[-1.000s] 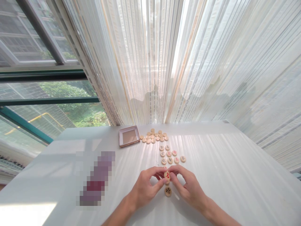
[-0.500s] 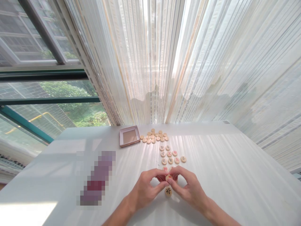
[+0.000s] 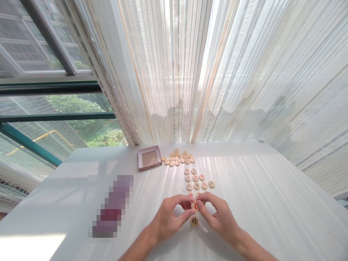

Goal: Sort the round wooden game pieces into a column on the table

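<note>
Between the fingertips of both hands is a round wooden Chinese chess piece (image 3: 194, 206) with a red character facing up. My left hand (image 3: 172, 214) pinches it from the left. My right hand (image 3: 216, 214) has its fingers closed at the right edge of the same piece. Just nearer to me lies a piece with a black character (image 3: 194, 221). Beyond the fingers a red-marked piece (image 3: 190, 195) shows partly, and another beside it is mostly hidden by my right hand. Further off, several face-up pieces (image 3: 197, 186) with red or black characters lie in short rows.
Several pieces with blank sides up (image 3: 177, 163) are grouped at the back of the white table (image 3: 258, 203). A shallow open box (image 3: 140, 159) stands left of them. A pixelated purple and red patch (image 3: 114, 206) covers something at the left. Curtains (image 3: 174, 90) hang behind.
My right thumb has drawn back from the face of the held piece, so more of its red character shows. Otherwise both hands stay in place.
</note>
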Available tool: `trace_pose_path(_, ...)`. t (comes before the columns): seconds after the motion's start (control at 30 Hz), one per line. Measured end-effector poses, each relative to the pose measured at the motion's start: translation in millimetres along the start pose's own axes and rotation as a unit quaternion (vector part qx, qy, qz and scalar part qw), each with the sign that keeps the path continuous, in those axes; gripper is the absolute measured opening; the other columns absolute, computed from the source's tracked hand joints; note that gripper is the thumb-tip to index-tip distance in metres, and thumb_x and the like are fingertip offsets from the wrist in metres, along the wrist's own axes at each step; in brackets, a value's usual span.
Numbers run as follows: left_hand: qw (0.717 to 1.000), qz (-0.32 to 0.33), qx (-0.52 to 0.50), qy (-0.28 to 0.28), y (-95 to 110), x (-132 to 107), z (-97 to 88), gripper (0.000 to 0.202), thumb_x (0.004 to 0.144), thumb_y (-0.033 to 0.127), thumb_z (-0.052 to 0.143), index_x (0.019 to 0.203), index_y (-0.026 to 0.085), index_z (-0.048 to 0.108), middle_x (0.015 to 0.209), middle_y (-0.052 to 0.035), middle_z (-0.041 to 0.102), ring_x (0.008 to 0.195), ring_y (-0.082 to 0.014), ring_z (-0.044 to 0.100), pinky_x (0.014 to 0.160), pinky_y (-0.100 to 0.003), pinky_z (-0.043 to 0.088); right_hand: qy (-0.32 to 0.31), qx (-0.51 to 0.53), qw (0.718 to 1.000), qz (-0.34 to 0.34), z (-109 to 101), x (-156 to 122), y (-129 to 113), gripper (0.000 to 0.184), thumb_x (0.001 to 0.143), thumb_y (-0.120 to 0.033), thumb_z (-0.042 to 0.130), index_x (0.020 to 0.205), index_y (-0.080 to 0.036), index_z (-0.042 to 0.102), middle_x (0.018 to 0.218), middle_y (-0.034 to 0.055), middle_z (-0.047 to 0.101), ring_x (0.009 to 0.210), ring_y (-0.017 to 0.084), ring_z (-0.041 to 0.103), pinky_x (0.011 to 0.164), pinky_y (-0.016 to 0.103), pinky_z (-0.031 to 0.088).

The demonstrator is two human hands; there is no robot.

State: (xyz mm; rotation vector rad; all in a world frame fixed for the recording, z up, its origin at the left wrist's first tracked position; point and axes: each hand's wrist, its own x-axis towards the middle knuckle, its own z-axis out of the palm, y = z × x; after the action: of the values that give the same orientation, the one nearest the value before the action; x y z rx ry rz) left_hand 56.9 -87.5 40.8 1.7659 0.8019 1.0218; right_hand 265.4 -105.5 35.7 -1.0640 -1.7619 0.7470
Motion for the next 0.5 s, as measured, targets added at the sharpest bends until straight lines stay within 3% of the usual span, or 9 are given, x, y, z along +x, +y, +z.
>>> trace_pose_path(0.27, 1.000, -0.024, -0.011, -0.001, 3.1, 3.4, -4.6, 0.024, 0.097, 0.024, 0.070, 0.120, 0.019, 0.072, 0.103, -0.0073, 0.080, 0.087, -0.0192, 0.075, 0.086, -0.030, 0.060, -0.017, 0.021, 0.999, -0.039, 0.5, -1.5, 2.9, 0.022, 0.099, -0.017, 0.058, 0.119, -0.025, 0.064, 0.100, 0.0056, 0.073, 0.086, 0.021, 0.071, 0.080, 0.032, 0.060)
trace_pose_path(0.5, 0.997, -0.053, -0.059, -0.015, -0.3, 1.1, -4.7, 0.023, 0.103, 0.029, 0.061, 0.122, 0.018, 0.068, 0.105, -0.0098, 0.079, 0.085, -0.0203, 0.076, 0.087, -0.034, 0.060, -0.021, 0.029, 0.998, -0.043, 2.3, -1.2, 4.3, 0.025, 0.100, -0.017, 0.058, 0.123, -0.025, 0.064, 0.101, 0.0059, 0.073, 0.086, 0.020, 0.071, 0.080, 0.032, 0.061)
